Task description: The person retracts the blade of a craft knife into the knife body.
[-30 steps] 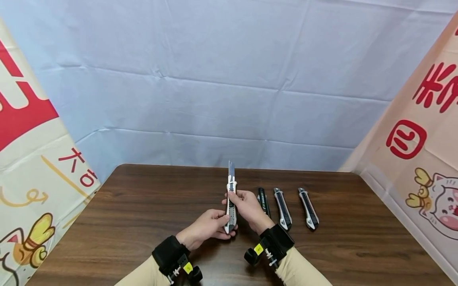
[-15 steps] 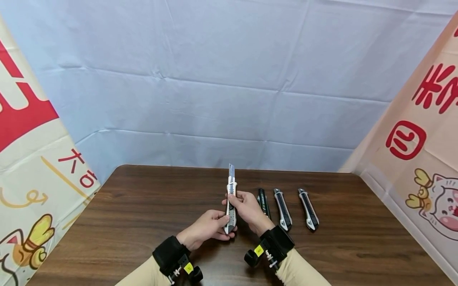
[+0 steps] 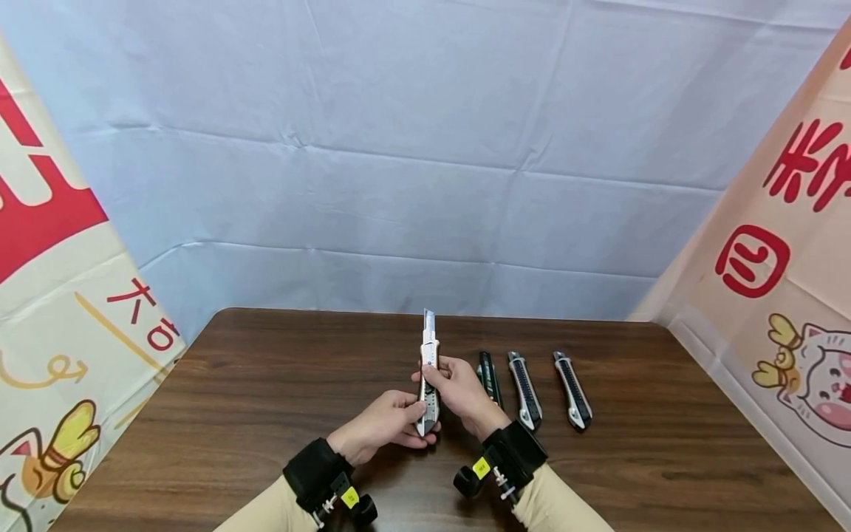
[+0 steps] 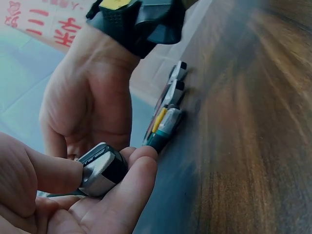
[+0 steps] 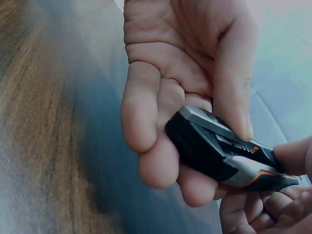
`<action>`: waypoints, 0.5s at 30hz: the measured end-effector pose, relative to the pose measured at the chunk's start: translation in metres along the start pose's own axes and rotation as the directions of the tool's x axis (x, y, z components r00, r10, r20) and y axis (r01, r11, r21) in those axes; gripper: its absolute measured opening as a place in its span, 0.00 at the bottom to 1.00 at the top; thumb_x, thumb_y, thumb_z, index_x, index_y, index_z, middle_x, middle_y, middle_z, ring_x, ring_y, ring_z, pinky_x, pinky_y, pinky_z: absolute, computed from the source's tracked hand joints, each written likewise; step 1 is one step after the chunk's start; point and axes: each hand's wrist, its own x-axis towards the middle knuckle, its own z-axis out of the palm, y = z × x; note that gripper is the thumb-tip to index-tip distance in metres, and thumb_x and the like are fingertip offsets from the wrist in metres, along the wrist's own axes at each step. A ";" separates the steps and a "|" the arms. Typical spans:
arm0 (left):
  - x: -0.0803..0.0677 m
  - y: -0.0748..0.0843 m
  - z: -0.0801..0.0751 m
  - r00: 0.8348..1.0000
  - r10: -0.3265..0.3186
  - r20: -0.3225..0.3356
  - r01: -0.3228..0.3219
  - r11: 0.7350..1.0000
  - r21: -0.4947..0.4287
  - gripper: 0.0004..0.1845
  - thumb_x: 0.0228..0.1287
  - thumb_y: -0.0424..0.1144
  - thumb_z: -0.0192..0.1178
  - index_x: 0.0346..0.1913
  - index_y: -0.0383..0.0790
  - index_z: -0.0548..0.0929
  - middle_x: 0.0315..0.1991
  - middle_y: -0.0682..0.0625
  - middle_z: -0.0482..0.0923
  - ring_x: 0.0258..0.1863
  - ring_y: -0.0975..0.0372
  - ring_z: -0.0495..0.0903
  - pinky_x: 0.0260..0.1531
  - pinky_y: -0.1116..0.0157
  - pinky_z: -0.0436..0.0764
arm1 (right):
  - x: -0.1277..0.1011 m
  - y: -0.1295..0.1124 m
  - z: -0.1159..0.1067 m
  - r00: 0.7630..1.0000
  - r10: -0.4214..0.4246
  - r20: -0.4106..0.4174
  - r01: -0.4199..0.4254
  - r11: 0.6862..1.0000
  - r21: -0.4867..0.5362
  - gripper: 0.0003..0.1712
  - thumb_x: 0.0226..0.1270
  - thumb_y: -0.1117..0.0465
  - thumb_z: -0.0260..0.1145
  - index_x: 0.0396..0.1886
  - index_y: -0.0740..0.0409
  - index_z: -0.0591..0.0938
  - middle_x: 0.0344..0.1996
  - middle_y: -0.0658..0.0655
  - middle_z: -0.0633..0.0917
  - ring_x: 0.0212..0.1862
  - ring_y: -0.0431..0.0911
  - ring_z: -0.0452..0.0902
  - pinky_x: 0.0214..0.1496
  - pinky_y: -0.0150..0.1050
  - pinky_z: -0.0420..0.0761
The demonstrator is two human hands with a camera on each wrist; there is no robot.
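Observation:
In the head view a utility knife [image 3: 429, 353] is held above the table, its silver blade [image 3: 429, 321] extended and pointing away from me. My left hand [image 3: 380, 424] grips the butt end, thumb on top and fingers beneath; the left wrist view shows that silver-and-black butt [image 4: 103, 171] between thumb and fingers. Farther up the handle, my right hand [image 3: 465, 391] holds the knife, its thumb on the upper face near the slider. In the right wrist view the black-and-silver handle [image 5: 204, 146] lies across the left hand's fingers [image 5: 158, 163], with part of the right hand [image 5: 292, 156] at the edge.
Three more utility knives lie right of my hands: a dark green one [image 3: 488, 373] partly behind the right hand, then two grey-and-black ones [image 3: 526, 388] [image 3: 573, 390]. The brown wooden table [image 3: 286, 355] ends at a pale blue cloth [image 3: 399, 185]. Printed banners hang at both sides.
The blade has slid back and sticks out less than before. My right thumb has moved slightly toward me along the handle. The left hand stays on the butt end.

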 end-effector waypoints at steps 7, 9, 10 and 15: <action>0.001 0.002 -0.002 1.000 -0.003 0.004 0.003 1.000 -0.005 0.20 0.79 0.39 0.43 0.58 0.25 0.75 0.44 0.38 0.85 0.39 0.61 0.87 0.43 0.62 0.87 | 0.001 0.000 -0.001 1.000 -0.013 0.027 0.013 1.000 -0.005 0.19 0.77 0.61 0.52 0.59 0.70 0.74 0.47 0.64 0.86 0.52 0.48 0.81 0.55 0.40 0.79; 0.001 0.002 -0.002 1.000 -0.001 0.002 0.001 1.000 -0.006 0.20 0.79 0.38 0.43 0.58 0.24 0.75 0.43 0.38 0.85 0.38 0.61 0.87 0.42 0.62 0.87 | 0.001 0.000 -0.001 0.999 -0.013 0.038 0.013 1.000 -0.007 0.19 0.77 0.62 0.52 0.59 0.70 0.73 0.48 0.65 0.86 0.52 0.48 0.80 0.55 0.40 0.78; 0.001 0.001 -0.001 1.000 0.001 0.000 -0.001 1.000 -0.006 0.20 0.79 0.38 0.43 0.58 0.24 0.75 0.43 0.38 0.85 0.38 0.61 0.87 0.42 0.62 0.87 | 0.001 0.001 -0.001 0.999 -0.014 0.043 0.014 1.000 -0.008 0.19 0.77 0.62 0.52 0.59 0.70 0.73 0.48 0.65 0.85 0.53 0.49 0.80 0.56 0.40 0.78; 0.002 0.001 0.000 1.000 0.006 -0.017 -0.006 1.000 -0.021 0.21 0.79 0.40 0.44 0.58 0.25 0.75 0.44 0.38 0.85 0.39 0.61 0.87 0.44 0.63 0.87 | 0.002 -0.001 -0.005 0.999 -0.022 0.039 0.022 1.000 -0.001 0.20 0.77 0.62 0.53 0.61 0.69 0.73 0.50 0.65 0.85 0.56 0.51 0.79 0.57 0.40 0.77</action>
